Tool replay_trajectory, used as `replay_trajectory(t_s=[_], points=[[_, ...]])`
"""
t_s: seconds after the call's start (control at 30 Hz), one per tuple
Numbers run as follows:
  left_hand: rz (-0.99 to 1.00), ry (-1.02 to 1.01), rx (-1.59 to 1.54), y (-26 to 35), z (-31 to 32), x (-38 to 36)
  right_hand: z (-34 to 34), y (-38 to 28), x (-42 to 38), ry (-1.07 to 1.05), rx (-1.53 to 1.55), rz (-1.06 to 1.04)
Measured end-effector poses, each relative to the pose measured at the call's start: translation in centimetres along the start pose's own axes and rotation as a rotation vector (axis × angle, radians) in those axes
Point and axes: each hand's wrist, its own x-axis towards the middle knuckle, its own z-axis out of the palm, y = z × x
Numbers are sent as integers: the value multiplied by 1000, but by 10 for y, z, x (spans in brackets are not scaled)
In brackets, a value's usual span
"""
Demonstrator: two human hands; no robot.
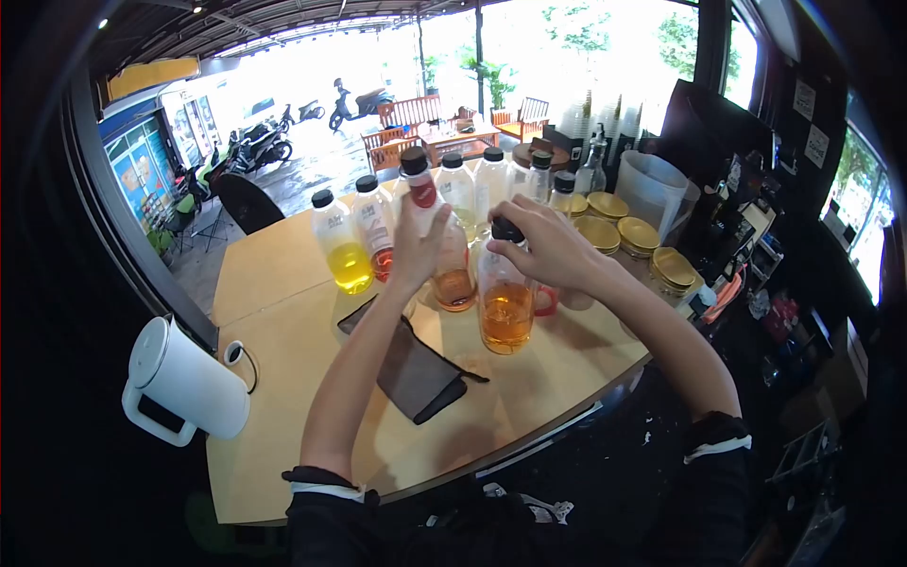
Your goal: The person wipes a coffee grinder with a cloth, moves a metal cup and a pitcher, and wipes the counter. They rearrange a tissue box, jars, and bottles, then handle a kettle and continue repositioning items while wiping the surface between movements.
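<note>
My left hand (418,244) is wrapped round the neck of a bottle (454,286) with a black cap and a little amber liquid at its bottom. My right hand (539,241) grips the black cap (506,229) of a nearer bottle (507,317), which stands upright with orange liquid in its lower part. Just left of my left hand are a bottle of yellow liquid (349,265) and a bottle of red liquid (381,260). More black-capped bottles stand behind my hands. A dark cloth (420,371) lies on the table below my left hand.
A white kettle (194,378) stands at the left end of the wooden table (274,378). Gold-lidded jars (638,234) and a clear plastic container (652,184) are at the right. Stacked cups, wooden benches and parked scooters are further back.
</note>
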Motion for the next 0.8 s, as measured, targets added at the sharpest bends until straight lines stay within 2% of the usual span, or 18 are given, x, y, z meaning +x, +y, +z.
replay_trajectory(t_s=[0.17, 0.23, 0.33, 0.47, 0.53, 0.67, 0.73, 0.8], points=[[-52, -55, 69, -21, 59, 12, -2, 25, -22, -21, -33, 67], [-71, -52, 185, -19, 71, 14, -2, 26, -27, -40, -26, 129], [-98, -91, 157, -18, 79, 22, 2, 28, -30, -64, -41, 200], [-130, -121, 191, -23, 79, 28, 8, 36, -28, -15, -45, 178], [-139, -120, 206, -31, 78, 30, 7, 30, -25, -59, -154, 228], [-131, -112, 212, -27, 67, 21, 8, 20, -22, -82, -284, 188], [-116, -121, 173, -28, 50, 11, 15, 10, -20, 163, -543, 20], [-111, -169, 131, -19, 21, -9, 25, -13, -16, 153, -413, -42]])
